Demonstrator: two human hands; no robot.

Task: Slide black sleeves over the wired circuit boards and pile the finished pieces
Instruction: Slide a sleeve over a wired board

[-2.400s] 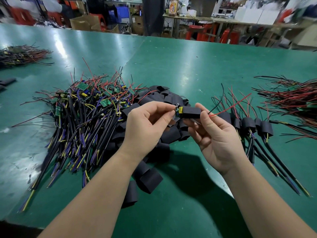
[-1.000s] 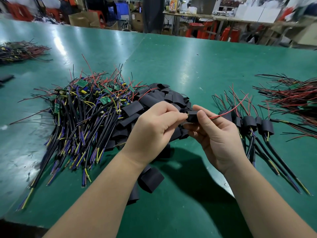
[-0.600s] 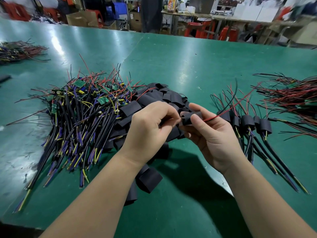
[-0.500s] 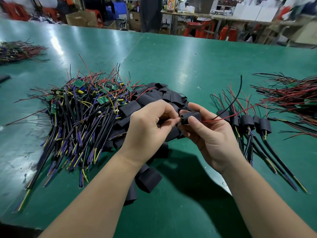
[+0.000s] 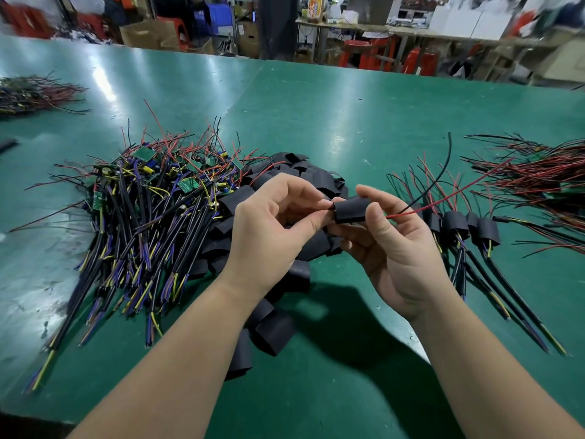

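My right hand (image 5: 395, 248) grips a black sleeve (image 5: 351, 210) between thumb and fingers above the green table. A red wire (image 5: 443, 198) and a black wire come out of the sleeve's right end. My left hand (image 5: 272, 229) pinches the board's end at the sleeve's left opening; the board itself is hidden inside. On the left lies a heap of bare wired circuit boards (image 5: 142, 210). Loose black sleeves (image 5: 275, 331) lie in the middle, under my hands. Sleeved finished pieces (image 5: 474, 229) are piled at the right.
The green table (image 5: 316, 115) stretches far back. Another bundle of red and black wires (image 5: 538, 179) lies at the far right, and a smaller wire bundle (image 5: 34, 93) at the far left. Boxes, red stools and benches stand behind the table.
The sleeve has slid fully over the board, whose yellow part no longer shows. The red and black wires now stick out of its right end, and the black wire has swung upward.
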